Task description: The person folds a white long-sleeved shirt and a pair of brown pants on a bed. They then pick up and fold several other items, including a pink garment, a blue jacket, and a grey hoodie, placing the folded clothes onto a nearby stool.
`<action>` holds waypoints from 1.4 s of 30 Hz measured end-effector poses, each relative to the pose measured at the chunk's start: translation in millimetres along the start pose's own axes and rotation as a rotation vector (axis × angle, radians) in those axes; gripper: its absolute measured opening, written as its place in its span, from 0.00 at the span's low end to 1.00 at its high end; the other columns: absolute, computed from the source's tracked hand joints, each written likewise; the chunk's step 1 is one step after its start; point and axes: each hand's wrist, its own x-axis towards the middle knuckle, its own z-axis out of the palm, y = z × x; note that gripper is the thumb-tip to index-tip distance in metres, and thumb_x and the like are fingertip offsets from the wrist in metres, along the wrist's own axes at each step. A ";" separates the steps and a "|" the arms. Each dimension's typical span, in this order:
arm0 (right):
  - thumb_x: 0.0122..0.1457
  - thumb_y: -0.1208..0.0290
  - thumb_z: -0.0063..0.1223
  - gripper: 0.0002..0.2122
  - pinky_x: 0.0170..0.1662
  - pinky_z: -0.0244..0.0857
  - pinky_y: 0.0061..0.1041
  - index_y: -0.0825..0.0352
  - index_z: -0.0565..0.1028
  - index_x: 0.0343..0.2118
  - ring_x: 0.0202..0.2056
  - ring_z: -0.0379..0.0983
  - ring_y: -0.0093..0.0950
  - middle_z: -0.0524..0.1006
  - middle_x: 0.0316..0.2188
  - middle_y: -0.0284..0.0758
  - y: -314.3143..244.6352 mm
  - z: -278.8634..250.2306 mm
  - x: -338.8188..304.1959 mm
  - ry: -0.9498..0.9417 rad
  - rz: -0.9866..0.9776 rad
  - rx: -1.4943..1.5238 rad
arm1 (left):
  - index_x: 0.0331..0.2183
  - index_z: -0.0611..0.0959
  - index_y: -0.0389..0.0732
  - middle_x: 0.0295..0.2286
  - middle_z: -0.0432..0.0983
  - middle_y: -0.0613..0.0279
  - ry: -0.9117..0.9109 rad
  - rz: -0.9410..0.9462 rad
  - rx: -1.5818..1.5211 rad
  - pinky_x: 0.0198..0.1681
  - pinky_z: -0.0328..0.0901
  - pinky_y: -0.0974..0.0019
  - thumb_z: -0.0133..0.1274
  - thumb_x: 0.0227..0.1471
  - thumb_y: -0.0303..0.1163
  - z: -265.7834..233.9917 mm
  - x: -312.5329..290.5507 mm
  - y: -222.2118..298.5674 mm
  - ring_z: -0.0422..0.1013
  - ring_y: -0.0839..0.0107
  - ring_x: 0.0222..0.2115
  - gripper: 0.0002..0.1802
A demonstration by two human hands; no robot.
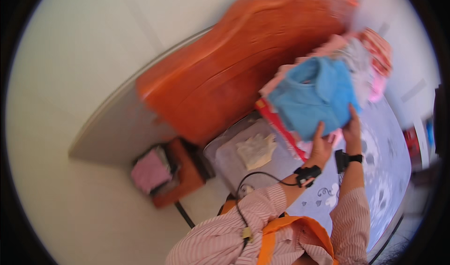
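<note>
A folded light-blue collared shirt (304, 103) is held out over the bed in both of my hands. My left hand (321, 147) grips its near edge, thumb on top and the other fingers hidden. At the near right corner, my right hand (352, 128) holds it too, fingers partly under the cloth. Beneath and beyond the shirt lies pink ruffled bedding (277, 80), with a red-edged piece (276, 122) sticking out on the left. A grey cloth (358, 61) and an orange-red striped cloth (378, 52) lie just past it.
The bed has a lilac patterned sheet (386, 134) and a reddish-brown wooden headboard (225, 63). A cream garment (257, 151) lies to the left. Pink cloth (151, 173) tops items on a wooden nightstand (177, 197). A black cable (239, 197) runs from my left wrist.
</note>
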 end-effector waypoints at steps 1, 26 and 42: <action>0.59 0.66 0.58 0.20 0.57 0.64 0.37 0.71 0.71 0.52 0.50 0.72 0.35 0.75 0.50 0.40 1.6 4.8 3.5 0.005 0.064 0.046 | 0.49 0.76 0.48 0.46 0.74 0.68 0.038 0.002 -0.036 0.56 0.58 0.60 0.65 0.49 0.46 -5.4 2.7 2.9 0.67 0.69 0.48 0.28; 0.49 0.84 0.55 0.29 0.54 0.66 0.35 0.70 0.64 0.57 0.50 0.71 0.33 0.73 0.49 0.37 152.0 188.8 -155.3 -0.444 0.723 -0.137 | 0.56 0.69 0.44 0.53 0.68 0.60 0.558 0.846 -0.072 0.58 0.62 0.46 0.62 0.49 0.33 38.8 -275.6 245.0 0.65 0.56 0.54 0.33; 0.48 0.84 0.55 0.34 0.50 0.67 0.29 0.68 0.60 0.61 0.49 0.70 0.29 0.72 0.49 0.37 609.7 344.7 -286.3 -0.691 0.850 -0.576 | 0.59 0.65 0.43 0.56 0.64 0.60 0.572 1.172 0.311 0.61 0.56 0.50 0.59 0.51 0.30 -190.5 -502.0 637.3 0.61 0.58 0.56 0.35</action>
